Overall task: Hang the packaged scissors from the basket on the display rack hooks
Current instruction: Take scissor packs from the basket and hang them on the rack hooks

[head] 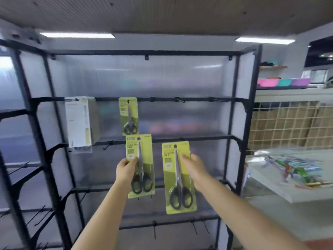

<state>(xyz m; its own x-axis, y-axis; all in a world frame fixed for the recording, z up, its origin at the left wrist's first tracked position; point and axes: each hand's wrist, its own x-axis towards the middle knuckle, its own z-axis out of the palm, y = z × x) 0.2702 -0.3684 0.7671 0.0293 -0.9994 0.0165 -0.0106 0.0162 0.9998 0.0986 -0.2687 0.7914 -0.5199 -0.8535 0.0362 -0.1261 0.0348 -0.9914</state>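
Note:
My left hand [126,167] grips a yellow-green scissors pack [141,166] by its left edge, held upright in front of the black display rack [239,105]. My right hand [193,166] pinches a second, nearer scissors pack [177,177] at its right edge, also upright. A third scissors pack [128,116] hangs on a hook of the upper rail, just above the left pack. Bare hooks [180,100] stick out of that rail to the right. The basket is out of view.
Several white-backed packs [81,121] hang at the rack's left end. More bare hooks line the lower rails and the side rack at left. At right a white table [288,186] holds colourful packaged items, behind it a wire grid and coloured bins.

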